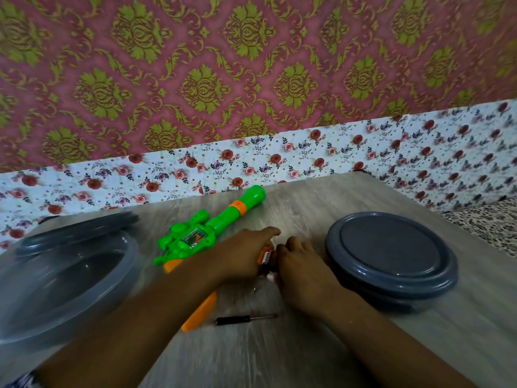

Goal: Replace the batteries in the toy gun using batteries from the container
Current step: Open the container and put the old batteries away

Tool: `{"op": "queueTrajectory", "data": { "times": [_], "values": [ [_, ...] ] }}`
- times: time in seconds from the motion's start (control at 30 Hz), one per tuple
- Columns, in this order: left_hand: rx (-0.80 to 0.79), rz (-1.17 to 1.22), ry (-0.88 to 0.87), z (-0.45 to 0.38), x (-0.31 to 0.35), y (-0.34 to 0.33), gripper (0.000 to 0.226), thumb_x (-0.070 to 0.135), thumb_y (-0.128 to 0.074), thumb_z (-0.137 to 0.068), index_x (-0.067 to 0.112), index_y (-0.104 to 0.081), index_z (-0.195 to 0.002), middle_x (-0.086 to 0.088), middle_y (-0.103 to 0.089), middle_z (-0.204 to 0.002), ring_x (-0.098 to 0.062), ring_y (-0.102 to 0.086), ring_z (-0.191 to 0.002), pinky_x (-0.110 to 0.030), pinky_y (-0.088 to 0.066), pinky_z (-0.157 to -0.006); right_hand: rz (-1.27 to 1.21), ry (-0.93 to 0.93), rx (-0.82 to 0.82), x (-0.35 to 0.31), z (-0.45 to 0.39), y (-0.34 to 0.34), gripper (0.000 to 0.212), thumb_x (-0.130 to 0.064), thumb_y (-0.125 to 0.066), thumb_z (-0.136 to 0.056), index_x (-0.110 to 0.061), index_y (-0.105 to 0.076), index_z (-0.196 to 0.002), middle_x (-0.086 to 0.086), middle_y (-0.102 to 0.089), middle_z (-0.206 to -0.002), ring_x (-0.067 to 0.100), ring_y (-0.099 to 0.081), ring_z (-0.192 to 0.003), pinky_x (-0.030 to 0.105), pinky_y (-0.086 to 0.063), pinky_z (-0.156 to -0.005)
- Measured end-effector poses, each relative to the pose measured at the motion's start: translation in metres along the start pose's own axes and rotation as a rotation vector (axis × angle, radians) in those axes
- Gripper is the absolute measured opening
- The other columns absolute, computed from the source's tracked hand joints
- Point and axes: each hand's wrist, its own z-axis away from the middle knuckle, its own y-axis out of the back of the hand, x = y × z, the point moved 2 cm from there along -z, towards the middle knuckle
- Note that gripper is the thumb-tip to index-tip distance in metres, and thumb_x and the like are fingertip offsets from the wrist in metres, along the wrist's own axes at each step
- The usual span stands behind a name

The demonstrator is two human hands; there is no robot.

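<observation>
Left hand [246,253] pinching orange battery [264,256], just right of toy gun [207,228]. Right hand [299,264] curled, touching left; contents hidden. Screwdriver [246,319] near gun's stock.

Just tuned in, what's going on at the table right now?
A person is working on a toy gun lying on the table. Both hands meet beside it: the left hand pinches a small orange battery, and the right hand is closed in against it, though what it grips is hidden. A screwdriver lies loose near the gun's orange grip. An open container sits at left, a lidded one at right.
</observation>
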Motion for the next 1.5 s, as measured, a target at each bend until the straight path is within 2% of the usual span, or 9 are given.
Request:
{"op": "queueTrajectory", "data": {
  "times": [0.27,0.43,0.6,0.73,0.93,1.07,1.2,1.33,1.5],
  "values": [
    [0.067,0.041,-0.008,0.015,0.0,0.008,0.08,0.018,-0.072,-0.079,0.019,-0.028,-0.146,-0.004,-0.061,-0.126,-0.021,-0.056,-0.117,-0.033,-0.044,-0.096,-0.05,-0.041,0.024,0.002,0.0,0.001,0.039,-0.034,-0.05,-0.091,-0.011,-0.045,-0.122,0.01,-0.042,-0.123,0.024,-0.041,-0.114,0.03,-0.035,-0.091],
    [0.203,0.058,0.036,0.066,-0.009,0.042,0.082,0.019,-0.071,-0.081,0.027,-0.024,-0.147,0.005,-0.05,-0.138,-0.015,-0.048,-0.123,-0.017,-0.033,-0.092,-0.037,-0.046,0.106,-0.015,0.004,0.006,0.04,-0.042,-0.051,-0.088,-0.019,-0.045,-0.12,0.005,-0.041,-0.118,0.025,-0.047,-0.108,0.037,-0.045,-0.085],
    [0.324,0.145,0.148,0.148,-0.046,0.085,0.083,0.025,-0.076,-0.076,0.03,-0.028,-0.144,0.014,-0.056,-0.12,0.001,-0.047,-0.112,-0.008,-0.031,-0.087,-0.211,0.098,0.164,-0.074,-0.001,0.025,0.038,-0.041,-0.054,-0.087,-0.025,-0.047,-0.121,-0.001,-0.043,-0.119,0.019,-0.052,-0.106,0.026,-0.039,-0.077],
    [0.402,0.295,0.35,0.202,-0.089,0.102,0.071,0.023,-0.079,-0.073,0.026,-0.042,-0.133,0.006,-0.065,-0.105,-0.01,-0.063,-0.098,-0.032,-0.051,-0.093,-0.321,0.26,0.108,-0.135,-0.022,0.04,0.037,-0.039,-0.058,-0.086,-0.016,-0.054,-0.114,0.002,-0.051,-0.112,0.02,-0.052,-0.103,0.034,-0.043,-0.086],
    [0.289,0.184,0.492,0.247,-0.121,0.1,0.037,0.028,-0.071,-0.081,0.011,-0.062,-0.113,-0.006,-0.07,-0.102,-0.017,-0.066,-0.093,-0.033,-0.051,-0.088,-0.303,0.412,-0.191,-0.21,-0.069,0.038,0.031,-0.04,-0.064,-0.082,-0.013,-0.067,-0.097,0.008,-0.067,-0.098,0.021,-0.06,-0.092,0.037,-0.049,-0.08],
    [0.246,0.063,0.51,0.26,-0.136,0.097,0.05,0.058,-0.06,-0.069,0.022,-0.067,-0.102,0.004,-0.07,-0.097,-0.01,-0.064,-0.089,-0.03,-0.052,-0.084,-0.163,0.412,-0.245,-0.234,-0.091,0.016,0.024,-0.028,-0.062,-0.082,-0.005,-0.066,-0.091,0.018,-0.067,-0.091,0.03,-0.063,-0.085,0.037,-0.048,-0.068],
    [0.177,0.103,0.533,0.255,-0.141,0.095,0.014,0.024,-0.066,-0.084,0.01,-0.065,-0.083,-0.007,-0.066,-0.082,-0.009,-0.054,-0.068,-0.008,-0.037,-0.059,-0.074,0.419,-0.265,-0.246,-0.096,0.003,0.027,-0.026,-0.061,-0.082,-0.001,-0.064,-0.091,0.021,-0.066,-0.093,0.031,-0.062,-0.086,0.029,-0.039,-0.062],
    [0.188,0.065,0.521,0.25,-0.147,0.093,0.033,0.02,-0.069,-0.082,0.026,-0.045,-0.059,0.009,-0.047,-0.06,-0.006,-0.042,-0.054,-0.007,-0.032,-0.049,-0.009,0.402,-0.299,-0.251,-0.097,0.002,0.024,-0.029,-0.061,-0.081,-0.005,-0.062,-0.085,0.013,-0.053,-0.079,0.023,-0.053,-0.076,0.028,-0.035,-0.055],
    [0.184,-0.021,0.505,0.243,-0.148,0.087,0.013,0.023,-0.066,-0.084,0.018,-0.054,-0.083,0.008,-0.046,-0.072,-0.008,-0.046,-0.072,-0.008,-0.03,-0.051,0.051,0.381,-0.314,-0.254,-0.098,0.001,0.02,-0.03,-0.061,-0.081,-0.01,-0.056,-0.078,0.011,-0.049,-0.08,0.023,-0.048,-0.073,0.024,-0.029,-0.046]
  ]
}}
